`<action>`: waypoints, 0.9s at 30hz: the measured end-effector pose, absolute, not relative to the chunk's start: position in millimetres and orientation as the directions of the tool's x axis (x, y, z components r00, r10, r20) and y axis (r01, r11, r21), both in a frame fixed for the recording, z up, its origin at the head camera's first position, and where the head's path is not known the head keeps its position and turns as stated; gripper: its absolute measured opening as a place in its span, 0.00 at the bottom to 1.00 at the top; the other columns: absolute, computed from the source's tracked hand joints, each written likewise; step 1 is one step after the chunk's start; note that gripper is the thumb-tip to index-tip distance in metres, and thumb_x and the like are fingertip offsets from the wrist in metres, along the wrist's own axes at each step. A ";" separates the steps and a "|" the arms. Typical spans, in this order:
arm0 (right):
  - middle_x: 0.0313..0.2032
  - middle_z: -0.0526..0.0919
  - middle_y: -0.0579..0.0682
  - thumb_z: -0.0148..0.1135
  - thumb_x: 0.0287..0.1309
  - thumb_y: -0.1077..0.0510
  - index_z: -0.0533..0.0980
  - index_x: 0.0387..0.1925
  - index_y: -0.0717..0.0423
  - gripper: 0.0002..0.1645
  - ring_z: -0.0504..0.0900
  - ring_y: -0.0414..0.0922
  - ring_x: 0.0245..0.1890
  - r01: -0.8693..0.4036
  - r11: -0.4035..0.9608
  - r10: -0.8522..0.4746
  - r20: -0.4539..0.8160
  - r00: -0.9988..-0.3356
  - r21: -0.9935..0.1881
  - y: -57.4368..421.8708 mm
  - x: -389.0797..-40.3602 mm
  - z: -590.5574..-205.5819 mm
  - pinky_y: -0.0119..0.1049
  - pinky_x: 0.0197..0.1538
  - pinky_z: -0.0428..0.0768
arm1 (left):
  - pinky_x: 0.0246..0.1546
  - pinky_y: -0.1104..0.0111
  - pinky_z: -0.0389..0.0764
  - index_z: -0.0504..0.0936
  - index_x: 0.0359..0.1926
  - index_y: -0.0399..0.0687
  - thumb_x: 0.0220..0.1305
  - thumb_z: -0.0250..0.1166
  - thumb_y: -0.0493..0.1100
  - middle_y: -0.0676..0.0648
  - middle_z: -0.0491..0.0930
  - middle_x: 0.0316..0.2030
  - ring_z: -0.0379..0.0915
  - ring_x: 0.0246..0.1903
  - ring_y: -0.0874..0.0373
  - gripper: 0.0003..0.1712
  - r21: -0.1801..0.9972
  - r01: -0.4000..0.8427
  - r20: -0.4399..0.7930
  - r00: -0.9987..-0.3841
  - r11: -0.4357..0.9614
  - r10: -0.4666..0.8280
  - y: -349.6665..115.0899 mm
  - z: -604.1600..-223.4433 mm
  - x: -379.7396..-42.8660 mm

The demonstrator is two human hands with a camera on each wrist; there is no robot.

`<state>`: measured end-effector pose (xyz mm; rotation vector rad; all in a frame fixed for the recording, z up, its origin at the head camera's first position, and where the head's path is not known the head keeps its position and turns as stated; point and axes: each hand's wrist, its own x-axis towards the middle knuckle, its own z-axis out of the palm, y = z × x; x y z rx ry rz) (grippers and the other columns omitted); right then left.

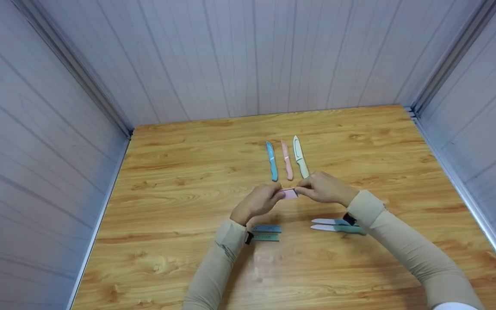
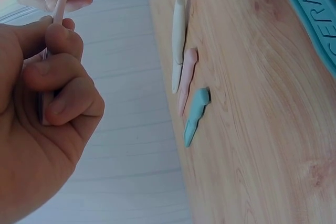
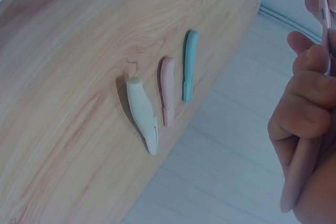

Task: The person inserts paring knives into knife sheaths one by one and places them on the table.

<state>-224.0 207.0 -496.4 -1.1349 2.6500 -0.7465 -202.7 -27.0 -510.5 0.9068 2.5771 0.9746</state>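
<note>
In the head view my left hand (image 1: 260,200) and right hand (image 1: 325,188) meet above the middle of the table. A thin pink blade cover (image 1: 289,194) shows between them. In the left wrist view my left fingers curl round this cover, which points toward the right hand. My right hand grips a pink knife, its handle end (image 3: 292,195) sticking out below the curled fingers in the right wrist view. The knife's blade is hidden. Below the left hand lie a blue blade cover (image 1: 267,228) and a green blade cover (image 1: 267,237), side by side near the left wrist.
Beyond the hands lie a covered blue knife (image 1: 272,161), a covered pink knife (image 1: 287,160) and a larger covered cream knife (image 1: 299,155). Under the right forearm are two bare white-bladed knives, one blue-handled (image 1: 330,221), one green-handled (image 1: 346,229). Panelled walls (image 1: 239,60) enclose the table (image 1: 166,241).
</note>
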 end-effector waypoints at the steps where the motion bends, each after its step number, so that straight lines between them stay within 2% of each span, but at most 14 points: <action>1: 0.15 0.70 0.37 0.51 0.69 0.49 0.83 0.32 0.50 0.17 0.62 0.34 0.14 -0.630 0.584 -0.713 0.047 -0.699 -0.511 207.0 -223.7 -496.1 0.32 0.22 0.67 | 0.24 0.72 0.63 0.74 0.37 0.45 0.73 0.49 0.48 0.54 0.67 0.22 0.60 0.20 0.62 0.13 0.661 0.473 -0.003 -0.775 0.582 0.632 -27.1 -509.8 -202.6; 6: 0.14 0.67 0.37 0.51 0.69 0.48 0.81 0.28 0.49 0.18 0.61 0.34 0.13 -0.614 0.585 -0.705 0.041 -0.708 -0.530 206.9 -221.9 -494.5 0.33 0.21 0.67 | 0.23 0.72 0.62 0.74 0.36 0.45 0.74 0.48 0.47 0.54 0.67 0.22 0.60 0.20 0.62 0.14 0.653 0.488 0.006 -0.768 0.580 0.640 -25.8 -507.6 -201.9; 13: 0.12 0.59 0.39 0.49 0.70 0.47 0.73 0.20 0.49 0.22 0.56 0.35 0.11 -0.628 0.561 -0.721 0.053 -0.691 -0.540 206.4 -220.5 -494.0 0.31 0.19 0.62 | 0.24 0.72 0.63 0.75 0.37 0.44 0.73 0.49 0.47 0.54 0.68 0.23 0.61 0.21 0.62 0.14 0.644 0.477 -0.007 -0.778 0.599 0.628 -23.6 -507.5 -201.4; 17: 0.12 0.58 0.38 0.49 0.70 0.47 0.72 0.19 0.47 0.22 0.56 0.34 0.11 -0.637 0.557 -0.723 0.066 -0.688 -0.533 206.2 -220.2 -496.1 0.31 0.19 0.61 | 0.24 0.72 0.63 0.75 0.37 0.44 0.73 0.49 0.48 0.54 0.68 0.23 0.61 0.21 0.62 0.14 0.643 0.474 -0.006 -0.782 0.602 0.623 -22.9 -508.4 -200.7; 22: 0.13 0.64 0.38 0.49 0.70 0.46 0.77 0.23 0.49 0.21 0.60 0.34 0.13 -0.651 0.567 -0.726 0.068 -0.684 -0.504 206.2 -219.7 -496.8 0.31 0.20 0.65 | 0.25 0.71 0.65 0.75 0.39 0.45 0.74 0.48 0.48 0.54 0.70 0.24 0.62 0.22 0.62 0.14 0.652 0.465 -0.021 -0.778 0.598 0.628 -23.9 -507.8 -200.2; 27: 0.21 0.77 0.40 0.49 0.69 0.46 0.82 0.34 0.53 0.20 0.68 0.35 0.17 -0.650 0.592 -0.707 0.079 -0.703 -0.476 208.8 -221.9 -493.1 0.33 0.25 0.71 | 0.25 0.71 0.65 0.76 0.40 0.46 0.74 0.48 0.49 0.54 0.70 0.25 0.62 0.22 0.62 0.14 0.656 0.461 -0.042 -0.768 0.598 0.639 -29.4 -501.5 -204.7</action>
